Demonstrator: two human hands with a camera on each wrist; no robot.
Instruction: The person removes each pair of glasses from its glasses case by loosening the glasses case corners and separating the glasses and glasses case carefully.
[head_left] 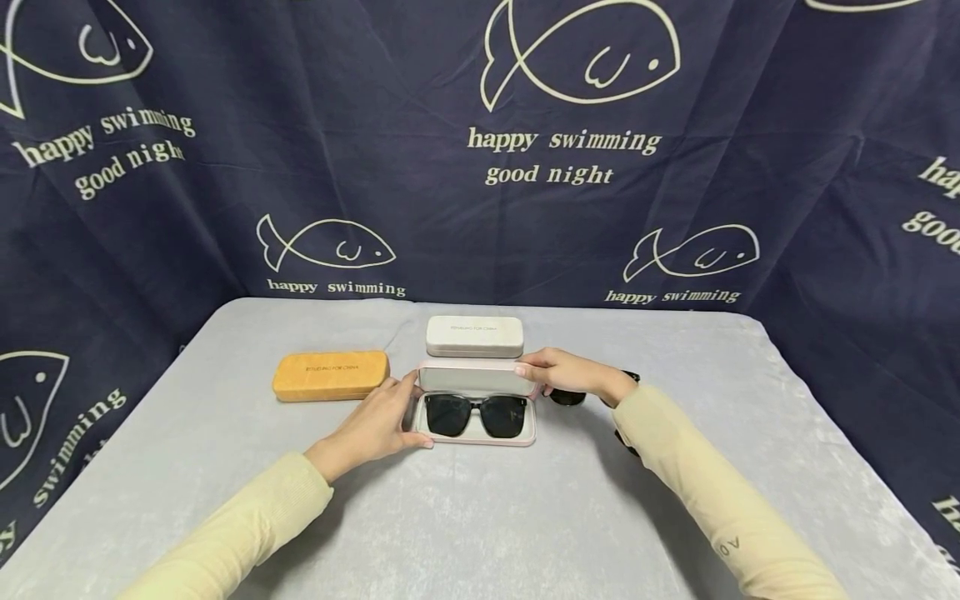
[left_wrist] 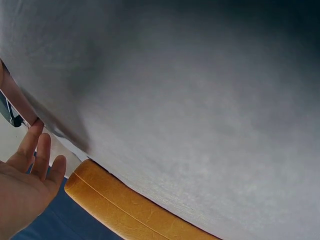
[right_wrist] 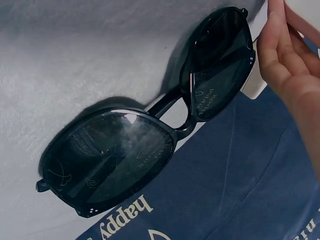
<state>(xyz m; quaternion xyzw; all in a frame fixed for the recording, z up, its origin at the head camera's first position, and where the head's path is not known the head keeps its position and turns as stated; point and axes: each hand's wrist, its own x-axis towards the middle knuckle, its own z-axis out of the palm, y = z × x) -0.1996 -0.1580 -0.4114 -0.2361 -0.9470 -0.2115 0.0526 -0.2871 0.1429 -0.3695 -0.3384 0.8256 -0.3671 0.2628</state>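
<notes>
An open pink glasses case (head_left: 517, 442) lies mid-table, its lid (head_left: 467, 381) raised at the back. Dark sunglasses (head_left: 502, 417) lie folded in its base, lenses toward me. My left hand (head_left: 372, 423) grips the left end of the case, thumb at the front corner and fingers by the hinge side. With my right hand (head_left: 568, 372) I pinch the lid's right end, thumb on its inner face and fingers behind. A second pair of black sunglasses (right_wrist: 112, 155) rests on the table right beside that hand, partly covered by hand and sleeve in the head view.
Behind the pink case sits a closed white glasses case (head_left: 475, 337). A closed orange glasses case (head_left: 330, 377) lies to the left, close to my left fingers. The grey cloth-covered table (head_left: 480, 525) ends at a dark blue fish-print curtain (head_left: 450, 242).
</notes>
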